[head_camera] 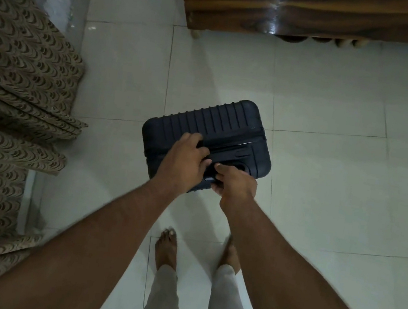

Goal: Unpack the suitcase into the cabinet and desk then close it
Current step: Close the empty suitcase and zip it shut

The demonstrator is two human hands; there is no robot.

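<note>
A dark ribbed hard-shell suitcase (217, 127) stands upright on the white tiled floor, seen from above, its lid closed. My left hand (183, 162) lies over the top of the case with fingers curled around the carry handle. My right hand (235, 185) grips the near top edge of the case beside it, thumb pointing toward the left hand. The two hands nearly touch. What is inside the suitcase is hidden.
A brown patterned curtain (11, 104) hangs along the left. A glossy wooden furniture piece (324, 16) stands at the back, on small feet. My bare feet (168, 247) stand on the floor tiles (338, 190) just behind the suitcase.
</note>
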